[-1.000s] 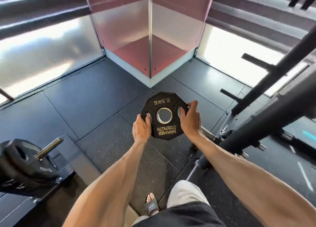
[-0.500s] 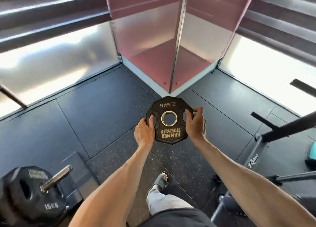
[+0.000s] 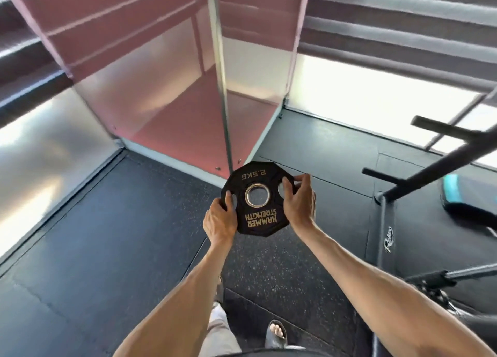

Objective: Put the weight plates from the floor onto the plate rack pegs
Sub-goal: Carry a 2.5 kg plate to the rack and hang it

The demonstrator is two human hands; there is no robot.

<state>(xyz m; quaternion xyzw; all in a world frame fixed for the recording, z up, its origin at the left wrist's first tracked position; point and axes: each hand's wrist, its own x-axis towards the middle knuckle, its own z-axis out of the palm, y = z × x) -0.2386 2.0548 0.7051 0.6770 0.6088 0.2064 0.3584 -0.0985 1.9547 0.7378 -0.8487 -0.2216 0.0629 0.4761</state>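
Head view, looking down: we carry a small black weight plate above the dark rubber floor, and no rack peg shows. To do this well, we judge, grip firmly on both sides and line the centre hole up with a peg before sliding. Our left hand clasps the plate's lower left edge, thumb on its face; the plate sits between the hands, face toward us; our right hand clasps its upper right edge
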